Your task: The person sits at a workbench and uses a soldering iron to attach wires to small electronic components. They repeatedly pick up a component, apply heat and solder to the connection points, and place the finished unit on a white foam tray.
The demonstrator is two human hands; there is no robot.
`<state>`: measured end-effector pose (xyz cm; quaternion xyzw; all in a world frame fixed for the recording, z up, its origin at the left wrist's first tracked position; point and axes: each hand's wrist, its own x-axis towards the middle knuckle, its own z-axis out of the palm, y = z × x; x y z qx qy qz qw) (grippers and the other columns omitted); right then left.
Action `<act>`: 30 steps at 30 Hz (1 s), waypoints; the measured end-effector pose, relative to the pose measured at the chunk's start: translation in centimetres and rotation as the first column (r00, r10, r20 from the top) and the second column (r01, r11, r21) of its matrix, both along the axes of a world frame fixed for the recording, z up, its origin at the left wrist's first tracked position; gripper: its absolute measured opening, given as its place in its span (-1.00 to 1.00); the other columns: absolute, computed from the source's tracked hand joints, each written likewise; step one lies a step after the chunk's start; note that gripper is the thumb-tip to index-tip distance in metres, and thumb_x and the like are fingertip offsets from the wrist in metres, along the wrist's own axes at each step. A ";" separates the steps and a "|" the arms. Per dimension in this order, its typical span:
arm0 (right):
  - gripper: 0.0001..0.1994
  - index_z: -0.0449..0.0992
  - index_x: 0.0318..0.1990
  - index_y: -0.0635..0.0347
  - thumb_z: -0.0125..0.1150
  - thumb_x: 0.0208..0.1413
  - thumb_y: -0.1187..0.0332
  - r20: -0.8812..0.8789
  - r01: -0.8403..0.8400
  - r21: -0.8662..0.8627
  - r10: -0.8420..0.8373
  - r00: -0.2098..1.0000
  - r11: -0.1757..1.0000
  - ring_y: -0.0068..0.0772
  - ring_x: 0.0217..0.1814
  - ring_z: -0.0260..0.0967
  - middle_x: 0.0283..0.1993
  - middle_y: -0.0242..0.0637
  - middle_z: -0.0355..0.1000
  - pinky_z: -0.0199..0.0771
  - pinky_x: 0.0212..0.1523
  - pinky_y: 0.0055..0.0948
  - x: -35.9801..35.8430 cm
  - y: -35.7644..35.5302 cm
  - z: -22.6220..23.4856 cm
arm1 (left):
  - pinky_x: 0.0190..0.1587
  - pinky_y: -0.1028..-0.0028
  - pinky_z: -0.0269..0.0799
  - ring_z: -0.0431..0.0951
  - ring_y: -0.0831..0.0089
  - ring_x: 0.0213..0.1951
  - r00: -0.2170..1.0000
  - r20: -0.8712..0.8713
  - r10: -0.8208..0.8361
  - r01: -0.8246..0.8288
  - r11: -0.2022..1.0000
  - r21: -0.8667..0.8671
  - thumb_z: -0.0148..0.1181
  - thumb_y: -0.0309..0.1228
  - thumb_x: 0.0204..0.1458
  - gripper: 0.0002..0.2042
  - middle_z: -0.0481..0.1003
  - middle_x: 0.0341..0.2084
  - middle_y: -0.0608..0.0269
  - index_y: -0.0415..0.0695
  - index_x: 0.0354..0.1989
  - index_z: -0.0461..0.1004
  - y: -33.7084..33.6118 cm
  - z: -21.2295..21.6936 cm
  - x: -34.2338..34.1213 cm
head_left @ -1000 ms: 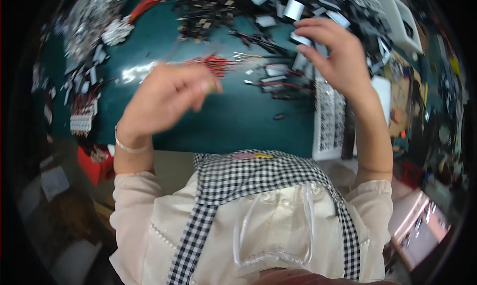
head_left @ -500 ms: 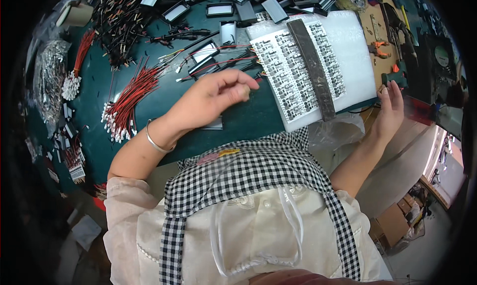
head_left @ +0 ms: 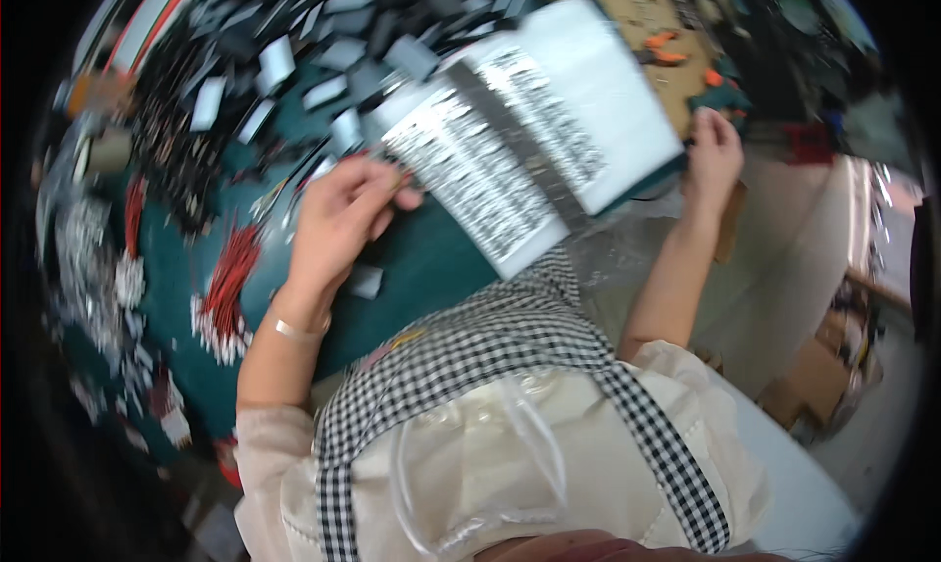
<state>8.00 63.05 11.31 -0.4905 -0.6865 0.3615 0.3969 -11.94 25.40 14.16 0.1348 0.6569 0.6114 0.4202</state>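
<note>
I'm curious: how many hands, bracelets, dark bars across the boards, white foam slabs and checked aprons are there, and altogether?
Left hand and right hand: 2
Bracelet: 1
Dark bar: 1
Foam slab: 1
Checked apron: 1
Total: 6

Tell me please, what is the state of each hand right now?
Left hand: fingers curled, near the white component panel; blurred, holding cannot be told.
Right hand: fingers bent, near the dark green object; holding cannot be told.
</note>
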 end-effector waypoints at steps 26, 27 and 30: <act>-0.84 0.53 -0.34 0.29 0.27 0.02 0.36 0.108 -0.379 -0.242 0.413 0.904 0.893 -0.69 -0.44 0.33 -0.48 -0.39 0.44 0.39 -0.35 -0.56 8.3 -7.9 3.4 | -0.66 0.77 -0.13 0.12 0.83 -0.71 0.990 -0.077 0.119 -0.112 0.990 0.084 0.02 -0.36 0.19 -0.87 0.43 -0.61 0.38 -0.13 -0.24 0.42 -1.4 -1.4 -0.1; -0.87 0.54 -0.35 0.29 0.25 0.03 0.39 0.107 -0.437 -0.485 0.548 0.830 0.757 -0.70 -0.44 0.33 -0.54 -0.43 0.44 0.39 -0.37 -0.56 9.4 -10.2 4.2 | -0.66 0.76 -0.13 0.11 0.83 -0.70 0.976 -0.146 0.165 -0.153 0.984 0.088 0.03 -0.37 0.18 -0.88 0.43 -0.60 0.39 -0.13 -0.23 0.43 -1.6 -1.5 -0.2; -0.84 0.58 -0.28 0.22 0.23 0.03 0.35 -0.017 -0.671 -0.623 0.851 0.525 0.402 -0.60 -0.42 0.40 -0.47 -0.35 0.51 0.40 -0.35 -0.54 12.2 -16.4 1.4 | -0.60 0.78 -0.08 0.13 0.84 -0.64 0.911 -0.293 0.289 -0.244 0.953 0.182 0.03 -0.41 0.18 -0.88 0.43 -0.57 0.39 -0.18 -0.23 0.43 -1.0 -1.0 -0.6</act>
